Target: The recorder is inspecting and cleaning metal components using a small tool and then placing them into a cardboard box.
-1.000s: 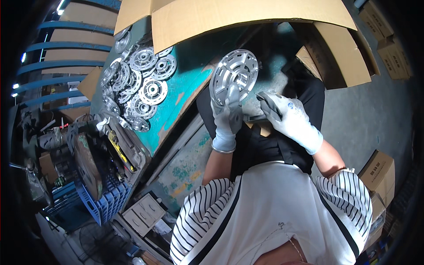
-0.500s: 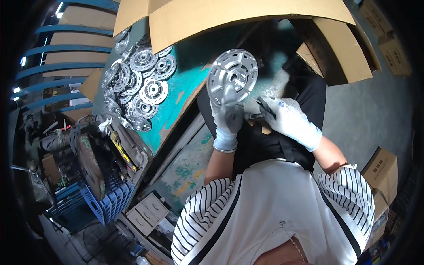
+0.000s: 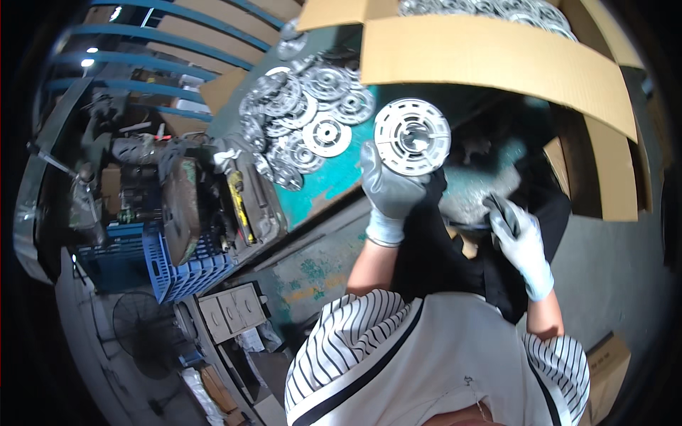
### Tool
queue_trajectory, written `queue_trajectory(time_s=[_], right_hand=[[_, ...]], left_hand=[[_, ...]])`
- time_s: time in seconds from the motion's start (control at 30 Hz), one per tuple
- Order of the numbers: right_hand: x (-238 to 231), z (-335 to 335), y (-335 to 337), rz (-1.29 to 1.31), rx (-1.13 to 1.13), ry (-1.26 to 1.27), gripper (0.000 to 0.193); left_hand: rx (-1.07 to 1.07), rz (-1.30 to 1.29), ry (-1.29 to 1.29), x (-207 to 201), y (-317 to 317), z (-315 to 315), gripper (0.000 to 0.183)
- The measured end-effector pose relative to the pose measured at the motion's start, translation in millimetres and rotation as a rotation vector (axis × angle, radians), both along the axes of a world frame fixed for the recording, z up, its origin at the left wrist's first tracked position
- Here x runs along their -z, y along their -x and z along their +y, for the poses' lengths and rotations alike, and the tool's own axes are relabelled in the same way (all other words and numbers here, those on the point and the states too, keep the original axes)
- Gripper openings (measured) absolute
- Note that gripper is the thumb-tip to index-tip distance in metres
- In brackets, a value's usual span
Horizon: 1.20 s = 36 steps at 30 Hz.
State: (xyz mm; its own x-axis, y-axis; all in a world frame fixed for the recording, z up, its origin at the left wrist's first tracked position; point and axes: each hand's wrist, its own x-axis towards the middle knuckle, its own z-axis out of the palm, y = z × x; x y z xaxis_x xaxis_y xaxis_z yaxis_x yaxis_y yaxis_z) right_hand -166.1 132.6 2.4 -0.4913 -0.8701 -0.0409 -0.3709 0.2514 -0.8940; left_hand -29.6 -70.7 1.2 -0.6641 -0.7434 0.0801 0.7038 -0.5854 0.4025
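Observation:
A round metal disc with slots and a hub (image 3: 392,128) is held up by its lower edge in my gloved left hand (image 3: 393,190). Its slotted face is turned toward me. My right hand (image 3: 523,245), gloved too, is lower and to the right, apart from the disc. Its fingers are closed round a small dark object (image 3: 504,213) whose kind I cannot make out. Left of the held disc, several similar metal discs (image 3: 327,136) lie heaped on the green worktop (image 3: 328,179).
A cardboard box (image 3: 490,60) stands at the far side, its flap folded out toward me, with metal discs (image 3: 511,10) inside. At left are a blue plastic crate (image 3: 188,277), a yellow-handled tool (image 3: 238,199) and a fan (image 3: 142,330). Another carton (image 3: 607,369) sits at lower right.
The whole view has shifted, bringing the discs in the box into sight. The held disc now faces me more squarely. My right hand has moved farther from it.

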Motion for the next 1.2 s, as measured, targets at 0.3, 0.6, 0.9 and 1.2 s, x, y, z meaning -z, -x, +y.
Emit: queue_trajectory(time_s=[0.3, 0.6, 0.9, 1.2], right_hand=[[28.6, -45.8, -17.4, -0.343, 0.081, 0.046, 0.029], [105.4, -242.1, -40.6, -0.291, 0.013, 0.136, 0.031], [99.7, -176.2, -10.6, -0.621, -0.032, 0.153, 0.035], [158.3, -129.4, 13.2, -0.695, 0.097, 0.337, 0.041]], left_hand=[[-0.690, -1.119, 1.162, -66.9, -16.9, -151.9, 0.041], [-0.516, -1.560, 1.809, 59.0, -13.0, -163.3, 0.076], [-0.475, -1.476, 1.942, 38.7, -24.8, -167.4, 0.047], [-0.518, -1.547, 2.114, -18.5, 20.9, -222.8, 0.037]])
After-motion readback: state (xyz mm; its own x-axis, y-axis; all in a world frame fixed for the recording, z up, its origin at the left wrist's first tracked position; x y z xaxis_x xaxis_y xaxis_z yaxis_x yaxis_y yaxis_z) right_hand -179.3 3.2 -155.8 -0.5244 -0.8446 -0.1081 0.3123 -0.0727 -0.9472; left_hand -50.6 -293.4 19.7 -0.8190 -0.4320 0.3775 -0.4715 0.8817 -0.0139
